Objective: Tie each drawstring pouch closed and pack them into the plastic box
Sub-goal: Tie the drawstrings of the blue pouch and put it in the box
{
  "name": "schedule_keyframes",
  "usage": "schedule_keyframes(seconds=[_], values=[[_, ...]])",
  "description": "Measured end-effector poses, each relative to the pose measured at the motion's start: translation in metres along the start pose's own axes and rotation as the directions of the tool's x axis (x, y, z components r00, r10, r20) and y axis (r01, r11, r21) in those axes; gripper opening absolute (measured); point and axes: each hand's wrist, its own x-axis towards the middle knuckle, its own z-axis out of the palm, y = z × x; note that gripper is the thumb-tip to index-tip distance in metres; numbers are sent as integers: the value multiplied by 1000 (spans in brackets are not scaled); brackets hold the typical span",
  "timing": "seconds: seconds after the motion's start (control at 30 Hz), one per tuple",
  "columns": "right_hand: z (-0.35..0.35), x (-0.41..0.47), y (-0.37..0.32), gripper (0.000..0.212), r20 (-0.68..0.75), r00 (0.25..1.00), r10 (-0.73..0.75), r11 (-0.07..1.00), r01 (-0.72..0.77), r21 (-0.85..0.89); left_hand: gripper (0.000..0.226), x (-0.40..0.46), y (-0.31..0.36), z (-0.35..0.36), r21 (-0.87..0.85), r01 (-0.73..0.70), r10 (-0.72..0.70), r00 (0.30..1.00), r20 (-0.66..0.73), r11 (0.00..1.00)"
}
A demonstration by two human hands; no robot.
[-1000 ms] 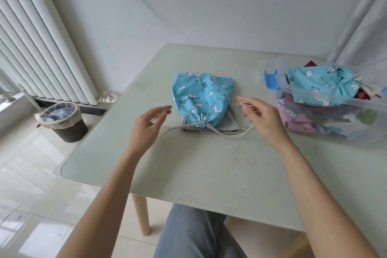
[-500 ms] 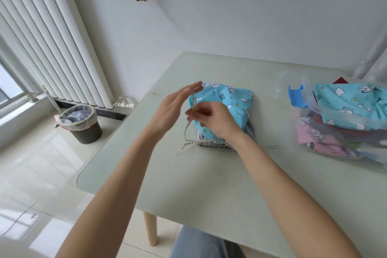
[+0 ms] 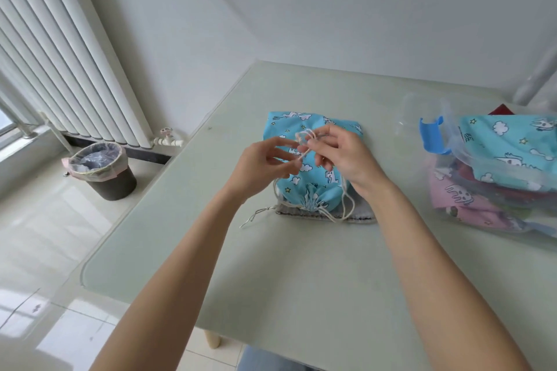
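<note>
Blue cartoon print on a pale green table

The near pouch (image 3: pixel 313 172) is sky blue with white clouds, yellow stars and white animals (its cord (image 3: pixel 304 144) is cream), lying on pale green glass (image 3: pixel 301 265). Right, the clear box (image 3: pixel 470 166) has a blue latch (image 3: pixel 429 135) and holds matching blue and pink printed pouches. Far left, a dark bin (image 3: pixel 111 184) has a pink-edged liner.

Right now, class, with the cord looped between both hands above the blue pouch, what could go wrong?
The cream cord is pinched only at the fingertips of the left hand and right hand, so the loop may slip. Pulling upward could drag the blue pouch off the grey pouch beneath.
</note>
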Motion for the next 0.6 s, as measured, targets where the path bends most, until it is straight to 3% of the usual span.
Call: schedule_keyframes(seconds=[0.13, 0.27, 0.37, 0.47, 0.6], values=[[-12, 5, 2, 9, 101, 995, -7, 1000, 7, 8, 12, 10, -7, 3, -124, 71, -77, 996, -41, 990], [-15, 11, 15, 8, 84, 995, -57, 933, 83, -349, 13, 18, -9, 7, -328, 74, -91, 995, -37, 942], [-11, 14, 19, 5, 13, 980, -201, 881, 186, -434, 24, 17, -12, 13, -497, 63, -81, 997, -14, 865], [-11, 16, 21, 11, -6, 957, -291, 849, 255, -463, 22, 15, -16, 20, -455, -26, -26, 994, -107, 890], [-12, 15, 21, 15, -33, 956, -292, 885, 257, -388, 22, 12, -17, 24, -426, -138, 52, 977, -208, 894]])
